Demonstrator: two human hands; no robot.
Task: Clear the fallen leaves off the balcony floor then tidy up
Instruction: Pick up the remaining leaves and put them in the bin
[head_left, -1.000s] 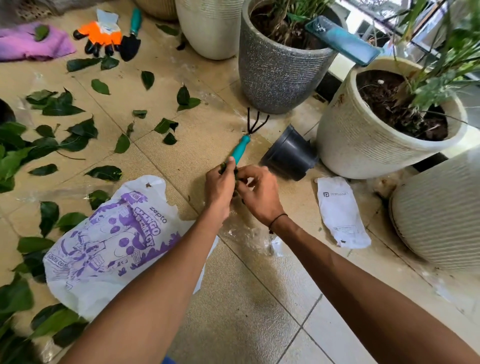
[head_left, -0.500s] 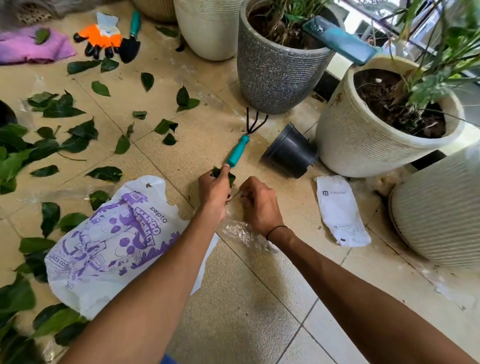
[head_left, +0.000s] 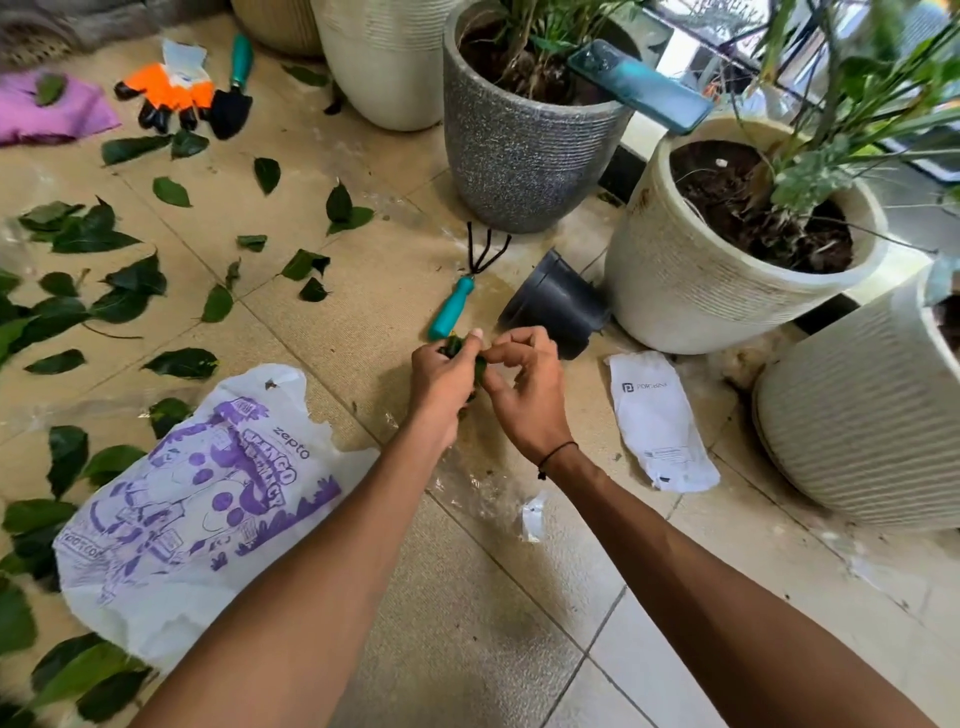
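We judged the job barely begun: the floor (head_left: 467, 597) was still strewn with leaves (head_left: 119, 291) on our left, the bag (head_left: 197, 499) lay flat beside them, and the rake (head_left: 454, 306), gloves (head_left: 166, 93) and trowel (head_left: 231, 104) were not yet put away. Our arms reached forward, hands meeting just short of the rake. Our left hand (head_left: 441, 384) pinched a small leaf (head_left: 457, 345) between thumb and fingers; our right hand (head_left: 524, 389) curled loosely beside it, whether touching it we could not tell.
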